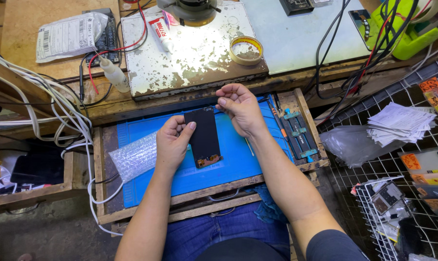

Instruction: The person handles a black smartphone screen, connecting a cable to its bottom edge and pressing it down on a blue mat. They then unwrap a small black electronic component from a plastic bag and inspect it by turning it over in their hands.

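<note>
Both forearms reach forward, left hand [173, 140] in a curled grip, right hand [238, 108] raised with fingers bent.

Head camera looks steeply down, close over the blue mat [238, 159].

1. Both forearms are bare; the left hand [172, 145] and right hand [239, 108] wear no gloves or rings.
2. A dark sleeve [335, 245] shows at five o'clock.
3. Blue jeans [219, 232] cover the lap at six o'clock.
</note>
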